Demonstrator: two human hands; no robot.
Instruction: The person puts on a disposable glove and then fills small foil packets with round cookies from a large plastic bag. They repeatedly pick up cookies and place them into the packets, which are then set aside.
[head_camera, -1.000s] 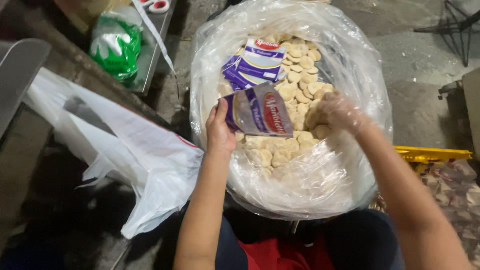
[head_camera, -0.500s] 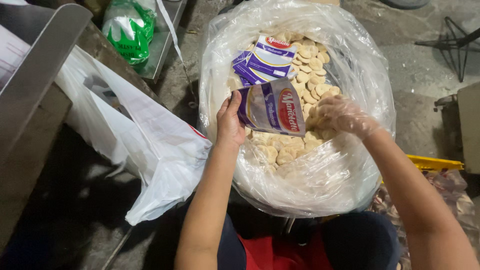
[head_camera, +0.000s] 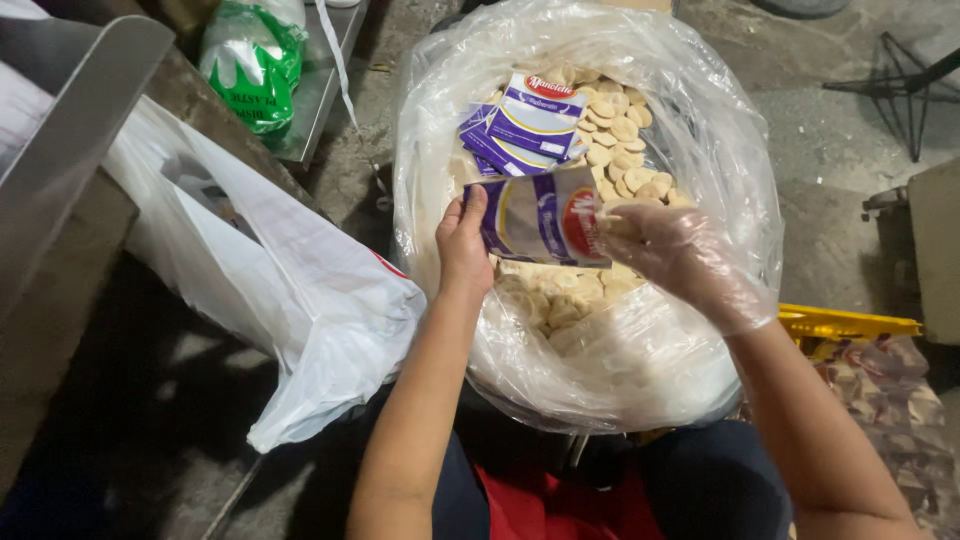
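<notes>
Packet (head_camera: 540, 218) — purple and white, pinched open by the bare left hand (head_camera: 464, 243) over the big clear bag (head_camera: 700, 130) of biscuits (head_camera: 620, 125) — could spill if the gloved right hand (head_camera: 668, 250) (fingers bunched on biscuits) misses its mouth.

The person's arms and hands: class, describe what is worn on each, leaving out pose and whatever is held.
The left hand is bare, with no glove, ring or watch visible, and the forearm has no sleeve. The right hand wears a thin, clear, loose plastic glove that crinkles and ends in a ragged cuff just past the wrist; the forearm beyond it is bare and sleeveless too.
</notes>
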